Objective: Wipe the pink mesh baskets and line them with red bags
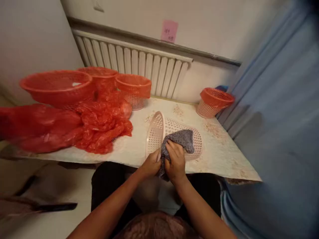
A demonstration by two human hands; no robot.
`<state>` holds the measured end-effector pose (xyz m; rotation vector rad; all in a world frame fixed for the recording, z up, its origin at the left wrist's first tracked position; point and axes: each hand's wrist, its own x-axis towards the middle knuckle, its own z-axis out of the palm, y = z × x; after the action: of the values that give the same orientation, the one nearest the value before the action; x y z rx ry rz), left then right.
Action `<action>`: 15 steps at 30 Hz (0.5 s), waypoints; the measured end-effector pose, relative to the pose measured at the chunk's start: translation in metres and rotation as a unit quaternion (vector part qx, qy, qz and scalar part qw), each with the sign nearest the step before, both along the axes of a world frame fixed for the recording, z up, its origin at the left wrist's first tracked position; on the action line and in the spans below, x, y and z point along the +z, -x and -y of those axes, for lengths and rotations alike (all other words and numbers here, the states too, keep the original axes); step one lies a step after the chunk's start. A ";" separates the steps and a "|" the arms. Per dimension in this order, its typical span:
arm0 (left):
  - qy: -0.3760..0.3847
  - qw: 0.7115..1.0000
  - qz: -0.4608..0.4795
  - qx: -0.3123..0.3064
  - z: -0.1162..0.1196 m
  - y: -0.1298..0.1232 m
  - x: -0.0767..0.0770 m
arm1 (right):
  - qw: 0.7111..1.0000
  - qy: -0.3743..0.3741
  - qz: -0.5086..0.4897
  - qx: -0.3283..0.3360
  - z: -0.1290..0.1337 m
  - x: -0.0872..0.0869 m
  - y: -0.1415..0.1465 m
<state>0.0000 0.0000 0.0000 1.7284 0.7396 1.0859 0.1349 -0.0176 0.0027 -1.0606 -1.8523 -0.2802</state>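
Note:
A pale pink plastic basket [171, 125] with a lattice wall lies on its side on the table, its mouth facing left. At the near end of its rim, my left hand [151, 164] is closed on the basket. My right hand [176, 162] is wrapped round a grey cloth [183, 137] and holds it against the basket's near outer side. Part of the cloth hangs down between my two hands, and its other end spreads over the lattice to the right.
Several baskets lined with red bags stand at the back left, including a wide one [57, 96]. Crumpled red plastic bags [104, 122] lie before them. Another lined basket [210, 108] stands back right. A radiator [139, 63] is behind the table [216, 156]; a blue curtain [274, 116] hangs right.

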 end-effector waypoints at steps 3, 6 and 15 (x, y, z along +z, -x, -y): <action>0.018 0.999 -0.009 0.027 -0.004 -0.005 -0.004 | 1.000 0.008 0.005 0.002 -0.009 -0.001 -0.013; 0.023 0.999 -0.022 0.029 -0.003 -0.007 -0.011 | 0.999 0.014 -0.033 -0.033 -0.020 0.002 -0.035; -0.019 0.999 0.000 -0.038 0.017 -0.024 -0.039 | 0.986 0.040 -0.152 -0.056 0.001 0.041 -0.028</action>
<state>0.0238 -0.0171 -0.0391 1.7737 0.6511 1.0535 0.1634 -0.0187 0.0436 -1.1938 -1.5440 -0.1018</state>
